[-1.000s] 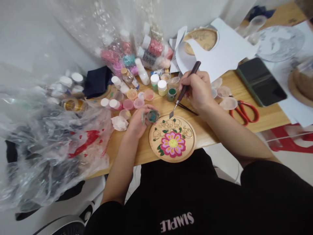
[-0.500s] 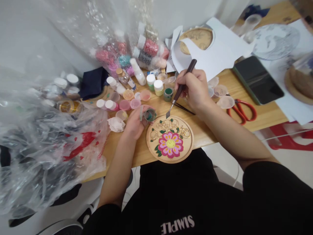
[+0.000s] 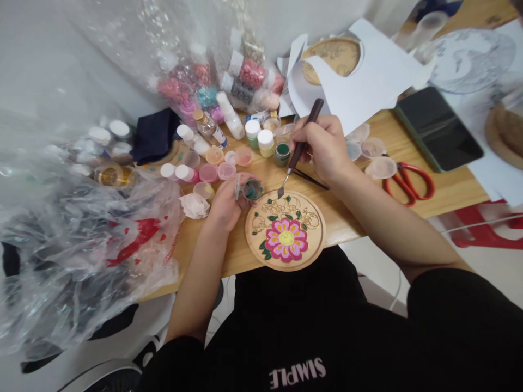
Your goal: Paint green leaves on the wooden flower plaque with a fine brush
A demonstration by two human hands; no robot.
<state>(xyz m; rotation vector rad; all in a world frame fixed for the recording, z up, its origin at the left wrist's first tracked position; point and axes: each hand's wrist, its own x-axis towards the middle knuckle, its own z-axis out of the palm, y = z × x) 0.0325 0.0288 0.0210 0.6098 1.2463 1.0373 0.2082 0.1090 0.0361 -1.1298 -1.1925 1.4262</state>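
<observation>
My right hand (image 3: pixel 321 144) is closed round the dark handle of a palette knife (image 3: pixel 300 144). Its small metal blade points down over the upper edge of a round wooden plaque (image 3: pixel 317 247). On the plaque is a painted pink flower (image 3: pixel 286 239) with a yellow centre, green leaves and gold outlines. My left hand (image 3: pixel 227 204) grips a small clear plastic cup (image 3: pixel 251 189) with green paint inside, tilted beside the plaque's upper left. An open jar of dark green paint (image 3: pixel 282 154) stands just left of my right hand. A thin dark stick (image 3: pixel 310 178) lies under that hand.
Several paint cups and white-capped bottles (image 3: pixel 265 142) crowd the table behind my hands. Red-handled scissors (image 3: pixel 408 185) and a phone (image 3: pixel 439 129) lie to the right. Crumpled clear plastic (image 3: pixel 81 261) covers the left side. White paper sheets (image 3: pixel 363 81) are at the back.
The view has shifted slightly. Both hands keep their holds on the cup and the palette knife, and the blade stays close to the plaque's upper edge.
</observation>
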